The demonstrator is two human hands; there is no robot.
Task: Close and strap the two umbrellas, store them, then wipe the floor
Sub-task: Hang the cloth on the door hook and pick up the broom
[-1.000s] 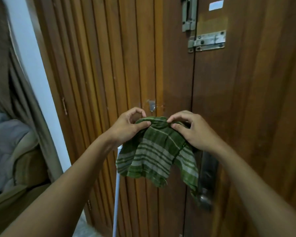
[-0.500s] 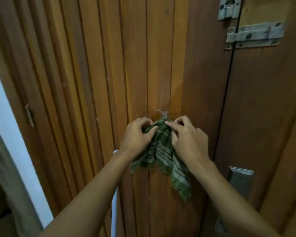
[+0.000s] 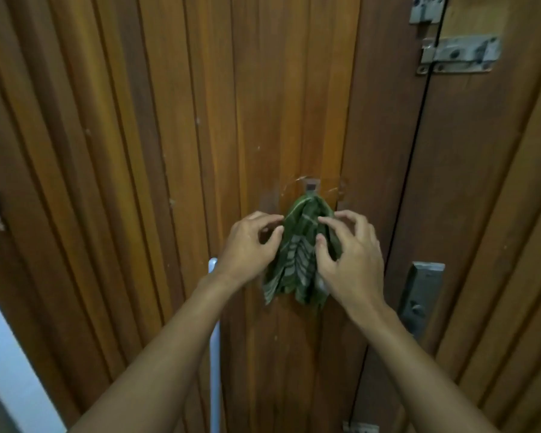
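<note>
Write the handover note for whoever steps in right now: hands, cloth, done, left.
Left hand: open, fingertips at the left edge of the green striped cloth.
Right hand: open, fingers spread over its right side.
Cloth: hangs bunched from the hook on the wooden door.
Done: cloth hung, so wiping looks finished.
Left: draw both hands away; umbrellas are out of view, so check they are stored.

Brown wooden door (image 3: 169, 120) with vertical slats fills the view. Grey bolt latch (image 3: 459, 54) upper right, across the seam to a plain wood panel (image 3: 487, 214). Metal handle plate (image 3: 422, 295) lower right. White wall (image 3: 7, 364) strip lower left. Dim warm light.
</note>
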